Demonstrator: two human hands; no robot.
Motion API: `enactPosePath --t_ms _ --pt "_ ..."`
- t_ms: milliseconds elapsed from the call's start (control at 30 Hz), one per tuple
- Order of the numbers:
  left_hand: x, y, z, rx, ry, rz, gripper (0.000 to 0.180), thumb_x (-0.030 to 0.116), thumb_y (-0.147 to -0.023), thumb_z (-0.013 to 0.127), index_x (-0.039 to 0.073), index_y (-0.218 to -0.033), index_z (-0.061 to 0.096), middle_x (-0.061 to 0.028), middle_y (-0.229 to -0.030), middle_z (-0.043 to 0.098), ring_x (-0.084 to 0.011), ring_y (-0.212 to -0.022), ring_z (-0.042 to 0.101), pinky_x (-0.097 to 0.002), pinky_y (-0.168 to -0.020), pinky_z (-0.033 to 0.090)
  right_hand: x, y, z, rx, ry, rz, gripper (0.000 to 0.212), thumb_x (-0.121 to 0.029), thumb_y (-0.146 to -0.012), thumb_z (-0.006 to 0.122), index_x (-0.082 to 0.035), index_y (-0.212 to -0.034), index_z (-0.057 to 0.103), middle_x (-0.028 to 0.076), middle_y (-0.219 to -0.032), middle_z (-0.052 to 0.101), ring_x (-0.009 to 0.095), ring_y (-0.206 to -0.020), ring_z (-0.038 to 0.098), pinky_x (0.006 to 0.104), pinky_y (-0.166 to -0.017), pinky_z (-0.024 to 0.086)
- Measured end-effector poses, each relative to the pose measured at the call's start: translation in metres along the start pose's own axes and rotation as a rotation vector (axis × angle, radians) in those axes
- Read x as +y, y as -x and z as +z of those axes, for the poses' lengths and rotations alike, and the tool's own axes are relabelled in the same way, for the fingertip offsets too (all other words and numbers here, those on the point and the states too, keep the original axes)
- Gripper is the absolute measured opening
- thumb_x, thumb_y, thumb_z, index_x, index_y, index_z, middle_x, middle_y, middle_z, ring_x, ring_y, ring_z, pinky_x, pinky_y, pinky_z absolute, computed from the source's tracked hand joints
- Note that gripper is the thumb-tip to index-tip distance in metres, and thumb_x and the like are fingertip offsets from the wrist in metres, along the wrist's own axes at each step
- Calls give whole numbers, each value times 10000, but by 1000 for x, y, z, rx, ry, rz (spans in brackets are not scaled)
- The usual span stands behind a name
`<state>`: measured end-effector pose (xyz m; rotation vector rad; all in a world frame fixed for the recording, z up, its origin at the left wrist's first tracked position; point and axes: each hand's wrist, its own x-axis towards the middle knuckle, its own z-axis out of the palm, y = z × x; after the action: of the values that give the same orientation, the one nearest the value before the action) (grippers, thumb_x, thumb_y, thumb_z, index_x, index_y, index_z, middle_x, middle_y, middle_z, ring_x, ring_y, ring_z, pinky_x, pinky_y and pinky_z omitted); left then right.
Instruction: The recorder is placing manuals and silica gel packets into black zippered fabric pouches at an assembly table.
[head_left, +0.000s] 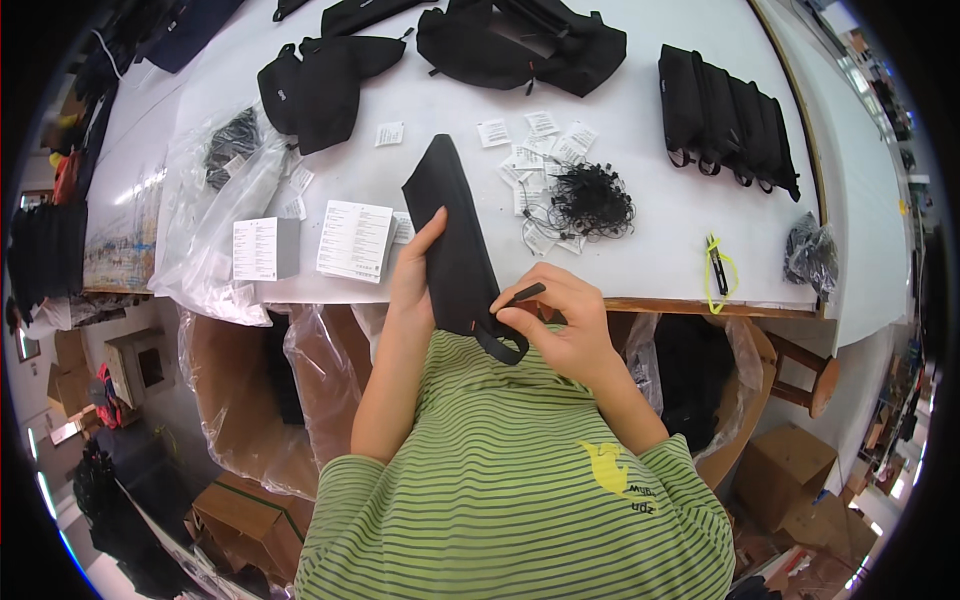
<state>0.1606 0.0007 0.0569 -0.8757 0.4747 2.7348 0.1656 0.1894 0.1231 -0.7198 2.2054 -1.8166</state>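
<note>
A long, narrow black fabric pouch (452,235) is held tilted above the table's near edge, close to my body. My left hand (412,280) grips its left side, thumb lying across the front and the other fingers hidden behind. At the lower end, my right hand (560,322) pinches what looks like a black zipper pull (527,293), thumb and forefinger closed on it. Below those fingers a black wrist loop (507,347) hangs from the pouch, and a small red tab (473,326) shows beside it.
On the white table (640,265) lie a tangle of black cords (592,200), scattered white labels (540,155), stacks of printed cards (355,240), and thread snips on a yellow cord (716,268). Several black pouches (725,120) stand rowed at right; black bags (520,50) lie at the back.
</note>
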Motion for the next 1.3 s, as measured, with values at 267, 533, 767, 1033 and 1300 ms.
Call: enactPosePath --t_ms 267,533,767,1033,1300 --pt "2 6 6 24 -11 9 261 305 -929 606 45 -922 633 -147 -742 645 -198 -579 636 -303 -503 546 2 2 2 14 -16 -42 53 -86 -801 723 -47 -831 705 4 -723 597 65 -567 461 205 -476 307" --pt "7 -1 3 137 -197 267 295 250 -923 599 11 -1096 617 -96 -980 685 -210 -878 682 -328 -779 560 20 -5 -6 305 393 -69 348 -88 -783 730 -64 -1105 600 112 -1064 588 270 -818 572 336 -665 488" --pt "-14 30 6 140 -180 230 406 270 -930 576 46 -1260 498 -100 -1256 556 -229 -1191 512 -464 -997 421 22 16 15 -56 486 96 513 -256 -791 742 -135 -1258 569 95 -1289 557 257 -947 644 362 -721 529" --pt "-21 62 -17 173 -364 518 495 258 -982 530 92 -1404 333 -100 -1354 436 -232 -1198 478 -428 -930 474 43 17 15 56 -183 220 296 -67 -826 700 -84 -1120 664 67 -1268 596 137 -1016 601 224 -725 504" --pt "14 56 -21 0 -1187 1028 175 159 -928 623 7 -1013 640 -108 -1173 603 -161 -1094 545 -251 -897 435 46 17 -11 72 -379 368 256 -106 -814 723 -91 -1068 687 -13 -1083 674 18 -638 472 187 -578 405"
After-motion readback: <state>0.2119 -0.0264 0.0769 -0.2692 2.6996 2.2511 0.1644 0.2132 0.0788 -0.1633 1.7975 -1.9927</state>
